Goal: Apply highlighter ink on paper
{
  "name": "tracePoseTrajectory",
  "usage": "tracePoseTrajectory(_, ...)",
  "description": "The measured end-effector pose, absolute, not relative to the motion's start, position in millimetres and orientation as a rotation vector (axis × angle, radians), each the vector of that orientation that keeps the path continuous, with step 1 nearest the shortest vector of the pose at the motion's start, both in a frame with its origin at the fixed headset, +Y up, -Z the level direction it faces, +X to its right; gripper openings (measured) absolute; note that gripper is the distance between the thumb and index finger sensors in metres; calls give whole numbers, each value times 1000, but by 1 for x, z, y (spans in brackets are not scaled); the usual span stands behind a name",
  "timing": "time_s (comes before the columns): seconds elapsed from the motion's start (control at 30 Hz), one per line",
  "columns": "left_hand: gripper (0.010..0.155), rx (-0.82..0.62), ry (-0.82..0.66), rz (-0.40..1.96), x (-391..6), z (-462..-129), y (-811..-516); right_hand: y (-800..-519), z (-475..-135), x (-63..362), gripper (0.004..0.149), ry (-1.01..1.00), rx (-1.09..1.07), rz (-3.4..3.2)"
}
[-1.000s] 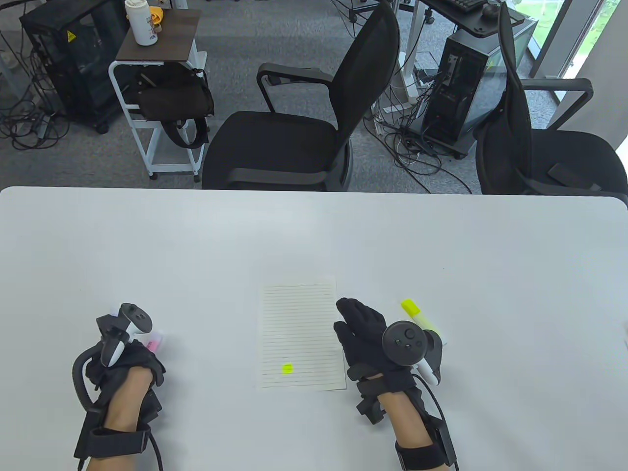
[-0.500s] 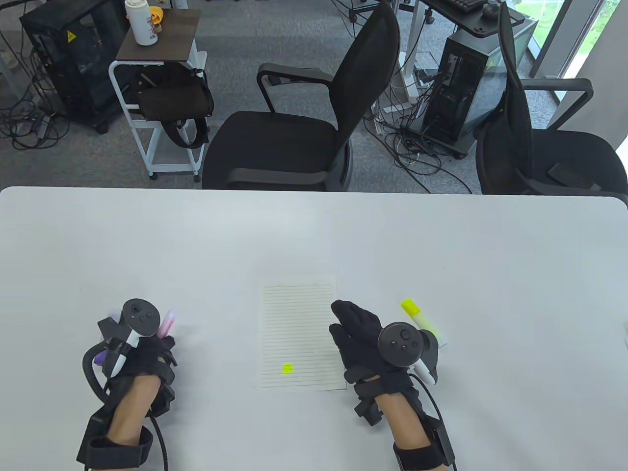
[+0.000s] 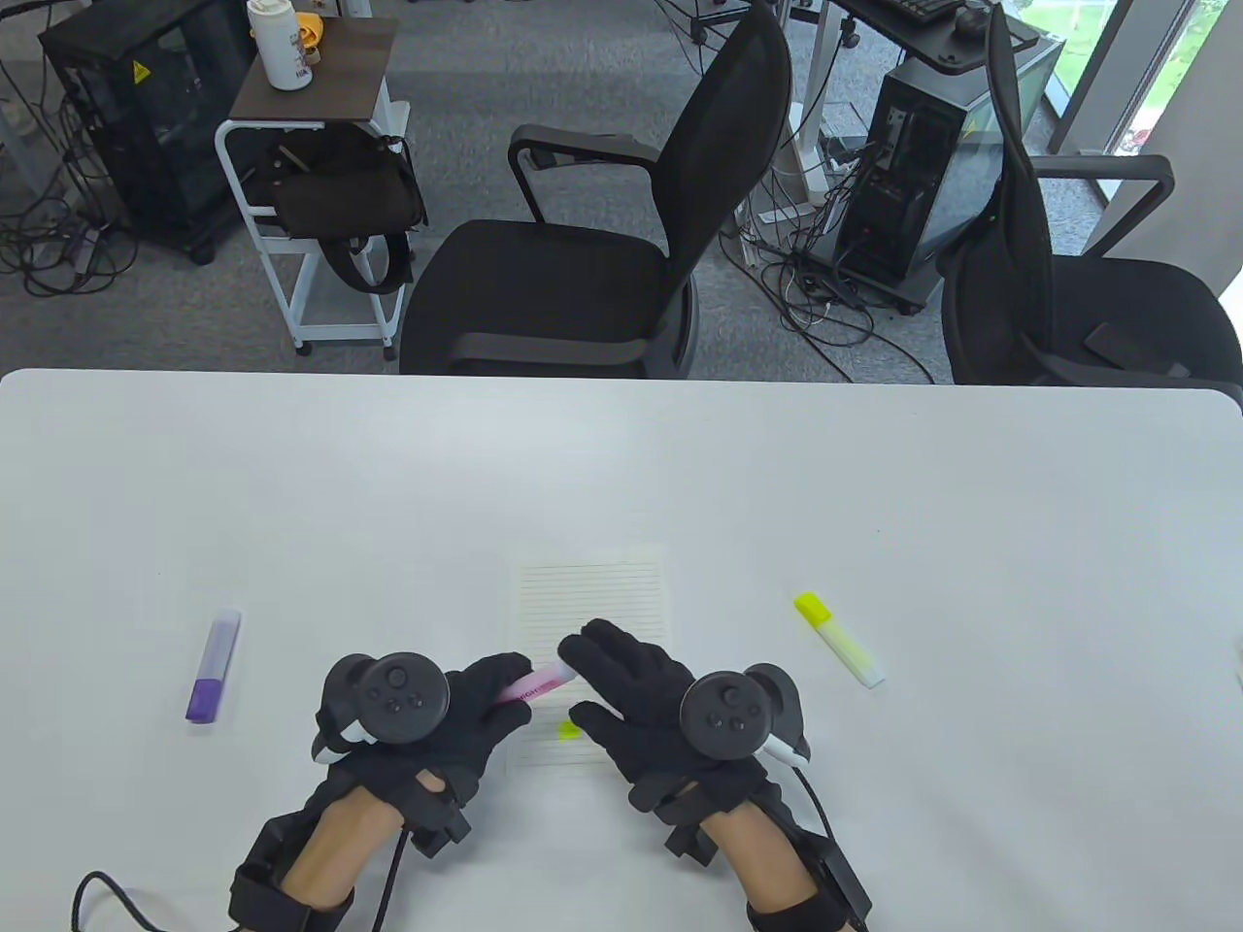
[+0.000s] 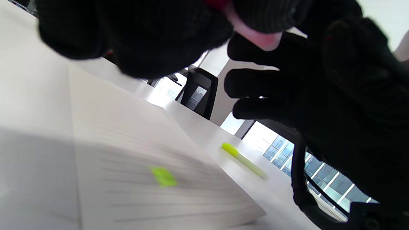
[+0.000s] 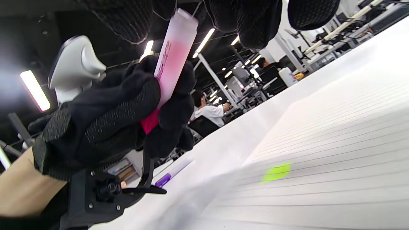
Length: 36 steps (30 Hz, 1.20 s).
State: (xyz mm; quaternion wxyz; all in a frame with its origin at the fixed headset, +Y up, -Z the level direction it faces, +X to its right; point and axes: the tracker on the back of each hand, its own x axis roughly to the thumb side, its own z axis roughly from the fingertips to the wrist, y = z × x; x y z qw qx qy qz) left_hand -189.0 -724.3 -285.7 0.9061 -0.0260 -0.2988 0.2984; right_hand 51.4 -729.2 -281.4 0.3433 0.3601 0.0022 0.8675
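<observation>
Pink highlighter (image 3: 532, 683) is in the left hand (image 3: 456, 718), fingers curled round the barrel, held above the near part of the lined paper (image 3: 594, 607). Right wrist view shows the grip clearly: barrel tilted, its frosted end pointing up toward the right hand's fingertips (image 5: 255, 22). Left forearm enters from the near edge, angled right, tracker on the back of the hand facing up.

Right hand (image 3: 641, 709) is just beside the left, over the paper, fingers straight and spread, pointing far-left. Its index fingertip sits at the highlighter's exposed end; cannot tell if it actually touches. Nothing is gripped in it. Right forearm also comes from the near edge, angled left.

Paper lies flat on the white worktop (image 3: 874, 485), near centre, with a yellow-green ink spot (image 3: 568, 728) on its near part, between the two hands.

Purple highlighter (image 3: 214, 666) lies on the worktop well left of the hands. Yellow highlighter (image 3: 838, 640) lies to the right of the paper, capped end pointing far-left. Two black office chairs (image 3: 621, 262) stand beyond the far edge.
</observation>
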Motion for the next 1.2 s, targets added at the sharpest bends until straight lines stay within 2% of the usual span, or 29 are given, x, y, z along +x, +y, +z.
tracePoseTrajectory(0.17,54,35,-667,622,-183,-280,-722,-729,-278,44,52,-39,970,2248)
tracePoseTrajectory(0.43,53,41,-679,747,-186,-282,-718,-720,-275,48,47,-157,996,2130)
tracePoseTrajectory(0.67,53,68,-687,774,-187,-283,-716,-720,-275,51,45,-165,982,2049)
tracePoseTrajectory(0.7,53,78,-653,744,-192,-286,-720,-722,-274,53,45,-168,976,2030)
tracePoseTrajectory(0.77,54,67,-673,848,-192,-285,-718,-715,-275,54,45,-207,983,2058)
tracePoseTrajectory(0.87,55,62,-670,877,-194,-287,-721,-711,-275,58,45,-207,998,2076)
tracePoseTrajectory(0.9,61,77,-670,863,-195,-286,-722,-711,-276,60,45,-214,985,2059)
tracePoseTrajectory(0.93,68,133,-639,800,-198,-287,-722,-711,-277,63,44,-214,958,2032)
tracePoseTrajectory(1.0,81,134,-596,657,-208,-289,-721,-710,-281,73,43,-244,885,2053)
tracePoseTrajectory(1.03,83,136,-538,603,-215,-291,-721,-710,-284,80,43,-252,845,2062)
tracePoseTrajectory(1.17,75,59,-252,545,-240,-299,-730,-715,-290,95,41,-241,671,2153)
tracePoseTrajectory(1.2,72,45,-221,527,-243,-301,-733,-716,-291,96,41,-243,653,2167)
